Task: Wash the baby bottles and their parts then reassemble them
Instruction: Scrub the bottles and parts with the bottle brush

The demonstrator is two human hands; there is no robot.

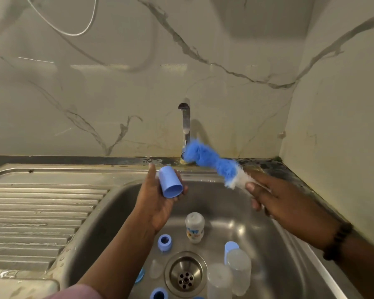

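Bottle (195, 227) stands in sink (274, 240), behind drain (185, 275).

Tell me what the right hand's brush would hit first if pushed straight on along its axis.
Probably the tap: the right hand aims the bottle brush up-left, its blue tip already overlapping the tap's base, though depth is unclear.

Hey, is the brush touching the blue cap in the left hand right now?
Apart. The head view shows the brush, gripped by the right hand, up and right of the blue cap in the left hand, with bare sink between them.
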